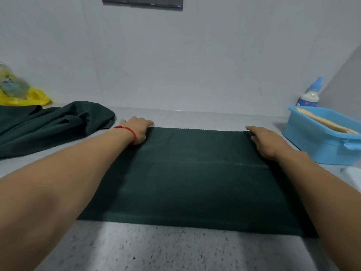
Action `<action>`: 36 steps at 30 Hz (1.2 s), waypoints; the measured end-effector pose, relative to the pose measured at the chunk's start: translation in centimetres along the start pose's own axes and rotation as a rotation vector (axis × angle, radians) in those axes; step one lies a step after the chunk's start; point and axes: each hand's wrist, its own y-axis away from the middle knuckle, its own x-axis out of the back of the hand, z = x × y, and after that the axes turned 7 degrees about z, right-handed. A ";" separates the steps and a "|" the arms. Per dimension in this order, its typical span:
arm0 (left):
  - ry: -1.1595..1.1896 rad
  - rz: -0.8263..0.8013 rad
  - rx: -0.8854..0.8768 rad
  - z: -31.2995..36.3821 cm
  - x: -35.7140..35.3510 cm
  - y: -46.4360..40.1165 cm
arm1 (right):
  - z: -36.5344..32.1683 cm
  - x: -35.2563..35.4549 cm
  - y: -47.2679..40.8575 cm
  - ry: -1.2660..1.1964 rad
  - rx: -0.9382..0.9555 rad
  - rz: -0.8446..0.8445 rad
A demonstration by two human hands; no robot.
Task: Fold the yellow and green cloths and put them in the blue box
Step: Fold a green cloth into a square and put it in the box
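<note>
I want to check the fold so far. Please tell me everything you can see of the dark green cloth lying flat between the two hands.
The dark green cloth is a matte, woven-looking rectangle spread flat on the speckled grey countertop. A faint crease runs across it. Its far edge looks finely zigzagged. The left hand and the right hand rest at its far corners.

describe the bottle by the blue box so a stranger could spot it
Look to the counter's far right corner, behind the blue box. The bottle stands upright against the wall, white-bodied with a light blue cap, the only upright container there.
</note>
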 end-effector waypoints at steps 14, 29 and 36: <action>-0.001 0.341 -0.128 -1.0 2.8 4.1 | -0.5 4.5 4.6 0.122 0.169 0.329; 0.380 0.652 -0.170 -0.9 2.0 23.1 | -0.4 5.9 21.9 -0.010 0.075 0.395; 0.286 0.621 -0.205 -1.7 -0.1 27.5 | 0.1 4.3 25.9 -0.144 0.021 0.398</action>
